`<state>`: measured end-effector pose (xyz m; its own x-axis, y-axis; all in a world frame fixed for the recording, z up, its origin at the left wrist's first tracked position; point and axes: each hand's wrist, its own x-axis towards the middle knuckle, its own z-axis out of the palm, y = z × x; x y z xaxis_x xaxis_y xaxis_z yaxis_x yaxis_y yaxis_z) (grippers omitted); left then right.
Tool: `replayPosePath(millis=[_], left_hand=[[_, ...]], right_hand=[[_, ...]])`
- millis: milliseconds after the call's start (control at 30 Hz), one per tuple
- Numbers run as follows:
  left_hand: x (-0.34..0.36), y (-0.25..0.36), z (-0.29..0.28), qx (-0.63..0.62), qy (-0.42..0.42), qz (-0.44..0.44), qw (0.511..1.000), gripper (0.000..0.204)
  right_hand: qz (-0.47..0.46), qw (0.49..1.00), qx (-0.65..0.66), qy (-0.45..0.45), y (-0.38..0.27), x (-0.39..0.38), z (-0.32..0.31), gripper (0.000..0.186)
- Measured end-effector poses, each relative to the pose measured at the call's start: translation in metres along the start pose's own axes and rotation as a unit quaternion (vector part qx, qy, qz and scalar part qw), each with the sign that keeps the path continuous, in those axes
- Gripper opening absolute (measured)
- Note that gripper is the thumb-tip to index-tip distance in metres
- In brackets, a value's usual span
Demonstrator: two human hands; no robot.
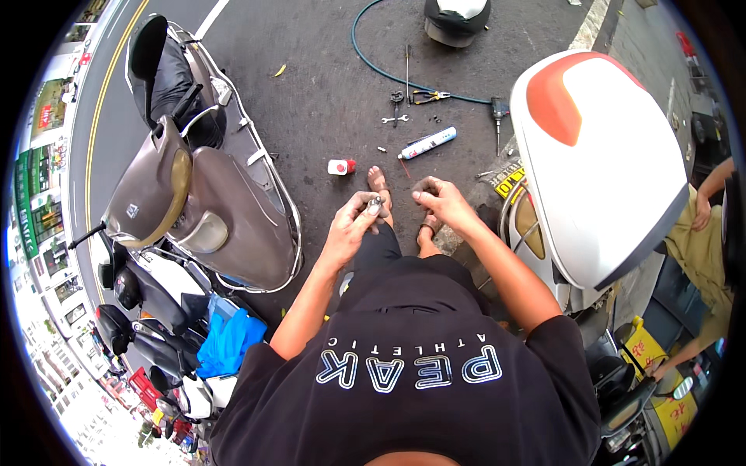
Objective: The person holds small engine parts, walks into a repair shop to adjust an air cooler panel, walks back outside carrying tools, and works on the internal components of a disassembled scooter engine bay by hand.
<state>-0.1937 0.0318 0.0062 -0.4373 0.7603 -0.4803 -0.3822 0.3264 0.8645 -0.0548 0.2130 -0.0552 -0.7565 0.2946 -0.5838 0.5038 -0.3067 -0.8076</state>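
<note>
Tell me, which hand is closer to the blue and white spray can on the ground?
Right. The right hand is just below the spray can; the left hand is farther away, lower and to the left.

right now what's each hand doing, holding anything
Left hand: fingers closed on a small metal part.
Right hand: fingers curled shut near the left; whether it holds anything cannot be told.

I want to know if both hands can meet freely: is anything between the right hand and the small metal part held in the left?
Nothing visible. The left hand pinches the small metal part in its fingers, and the right hand hangs beside it across an open gap, with only asphalt and a sandalled foot far below.
</note>
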Motion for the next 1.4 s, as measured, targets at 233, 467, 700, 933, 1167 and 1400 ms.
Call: replayPosePath(millis=[233, 467, 700, 933, 1167, 1400], left_hand=[[0.041, -0.014, -0.07, -0.017, 0.07, -0.068, 0.995, 0.029], [0.109, -0.021, -0.114, -0.056, 0.109, -0.119, 0.985, 0.027], [0.144, -0.113, -0.118, -0.039, 0.106, -0.236, 0.965, 0.037], [0.191, -0.198, -0.139, -0.1, 0.094, -0.28, 0.95, 0.021], [0.219, -0.236, -0.143, -0.12, 0.138, -0.301, 0.936, 0.022], [0.224, -0.186, -0.122, -0.087, 0.172, -0.286, 0.939, 0.019]], right_hand=[[0.127, 0.983, 0.047, 0.123, 0.066, 0.109, -0.015, 0.017], [0.258, 0.941, -0.094, 0.199, 0.174, 0.249, -0.058, 0.025], [0.227, 0.941, -0.136, 0.208, 0.287, 0.453, -0.105, 0.036], [0.124, 0.953, -0.147, 0.235, 0.386, 0.629, -0.146, 0.051], [0.214, 0.9, -0.157, 0.346, 0.402, 0.691, -0.207, 0.037], [0.064, 0.911, 0.156, 0.377, 0.311, 0.597, -0.182, 0.025]])
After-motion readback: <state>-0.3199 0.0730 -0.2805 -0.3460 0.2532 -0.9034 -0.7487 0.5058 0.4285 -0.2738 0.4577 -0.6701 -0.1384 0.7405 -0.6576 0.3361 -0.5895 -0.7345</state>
